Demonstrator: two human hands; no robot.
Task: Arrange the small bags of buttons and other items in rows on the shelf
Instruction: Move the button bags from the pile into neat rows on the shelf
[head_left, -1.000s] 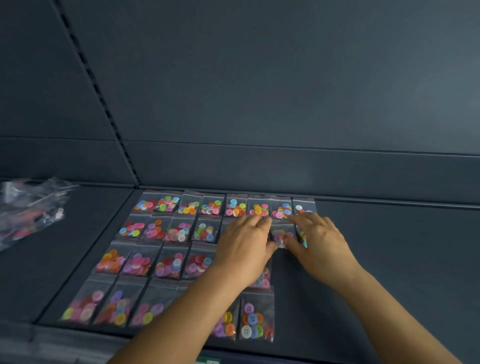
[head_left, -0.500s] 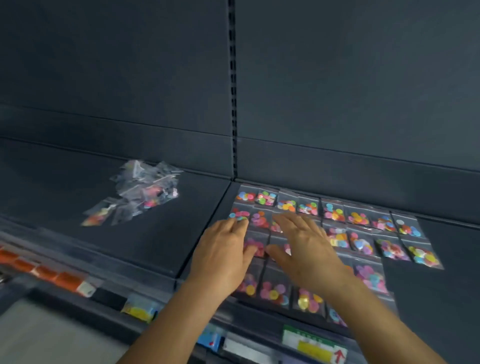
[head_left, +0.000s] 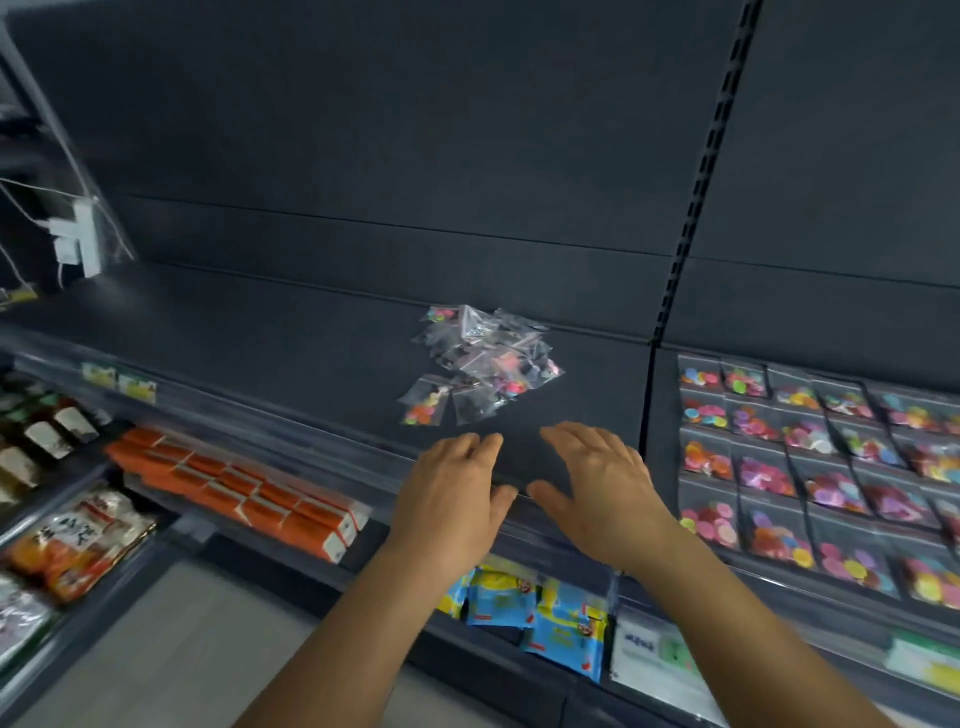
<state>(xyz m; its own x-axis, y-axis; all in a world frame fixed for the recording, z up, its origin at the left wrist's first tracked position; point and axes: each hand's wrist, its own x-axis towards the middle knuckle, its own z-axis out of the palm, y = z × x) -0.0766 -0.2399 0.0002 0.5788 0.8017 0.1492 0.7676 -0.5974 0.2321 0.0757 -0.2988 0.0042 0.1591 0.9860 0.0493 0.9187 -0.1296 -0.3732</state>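
dark shelf carries a loose pile of bags; left hand and right hand hover empty, fingers relaxed, likely reaching to gather more for the rows.

One camera, worn on the head, looks forward and down at a dark shelf from close range. Both forearms enter from 6 o'clock. The loose pile of bags sits near centre, the bags in rows at 3 o'clock.
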